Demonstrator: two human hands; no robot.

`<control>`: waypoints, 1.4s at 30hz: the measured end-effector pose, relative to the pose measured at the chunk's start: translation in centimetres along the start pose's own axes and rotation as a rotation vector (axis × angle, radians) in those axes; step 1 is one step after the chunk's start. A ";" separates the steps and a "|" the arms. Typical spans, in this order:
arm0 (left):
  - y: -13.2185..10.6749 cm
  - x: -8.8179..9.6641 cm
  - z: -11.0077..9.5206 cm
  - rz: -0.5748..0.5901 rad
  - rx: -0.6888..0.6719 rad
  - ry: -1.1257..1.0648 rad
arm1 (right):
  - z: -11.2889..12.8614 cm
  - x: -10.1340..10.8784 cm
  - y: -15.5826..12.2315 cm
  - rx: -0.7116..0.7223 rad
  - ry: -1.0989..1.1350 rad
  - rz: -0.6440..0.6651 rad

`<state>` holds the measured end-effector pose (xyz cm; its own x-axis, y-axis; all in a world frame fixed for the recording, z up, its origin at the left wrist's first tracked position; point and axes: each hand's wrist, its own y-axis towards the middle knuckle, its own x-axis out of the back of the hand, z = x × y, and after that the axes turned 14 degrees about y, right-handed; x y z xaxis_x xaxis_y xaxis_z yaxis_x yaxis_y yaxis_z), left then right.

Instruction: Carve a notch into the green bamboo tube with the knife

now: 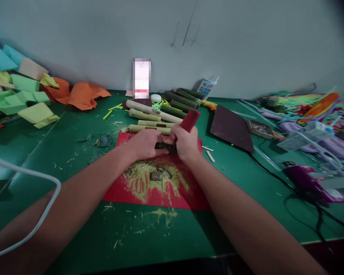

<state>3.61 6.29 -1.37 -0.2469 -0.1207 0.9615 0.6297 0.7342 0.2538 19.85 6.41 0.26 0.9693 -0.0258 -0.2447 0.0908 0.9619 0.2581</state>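
Observation:
My left hand [145, 144] is closed on a short dark piece of bamboo [163, 145], pressing it down over a red mat [189, 191]. My right hand [185, 143] grips a tool with a red handle [190, 119]; the handle sticks up and away from me, and the tool's working end meets the dark piece between my hands. A heap of pale yellow-green shavings [154, 179] lies on the mat just in front of both hands.
Several bamboo tubes [151, 110], pale and dark green, lie behind my hands. A dark sheet [231, 128] lies to the right, and a purple glue gun [309, 181] with a black cord beyond it. Coloured paper [31, 99] is piled at left. A white cable [31, 173] loops near me.

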 end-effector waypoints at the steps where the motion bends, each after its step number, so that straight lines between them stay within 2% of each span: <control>1: 0.0 0.1 -0.1 0.019 0.004 0.033 | -0.1 0.1 0.0 0.013 0.018 -0.023; 5: 0.1 0.5 -0.5 0.053 0.012 0.092 | -0.6 0.4 0.2 0.039 0.023 -0.094; 12: 0.0 0.3 -0.4 0.034 0.007 0.076 | -0.5 0.5 0.0 0.051 -0.076 -0.069; 21: 0.1 0.6 -0.6 0.063 0.009 0.098 | -1.0 0.6 0.3 0.060 -0.050 -0.074; 33: 0.0 0.4 -0.6 0.060 0.021 0.131 | -1.1 0.8 0.4 0.086 0.011 -0.011; 38: 0.1 0.6 -0.8 0.057 0.026 0.138 | -1.2 0.9 0.2 0.116 -0.029 0.030; 42: 0.1 0.5 -0.9 0.042 0.068 0.113 | -0.9 0.7 -0.1 0.125 -0.109 0.014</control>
<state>4.19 5.72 -0.76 -0.1348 -0.1603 0.9778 0.5853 0.7834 0.2091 20.34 6.51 -0.83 0.9891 -0.0491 -0.1388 0.0986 0.9212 0.3765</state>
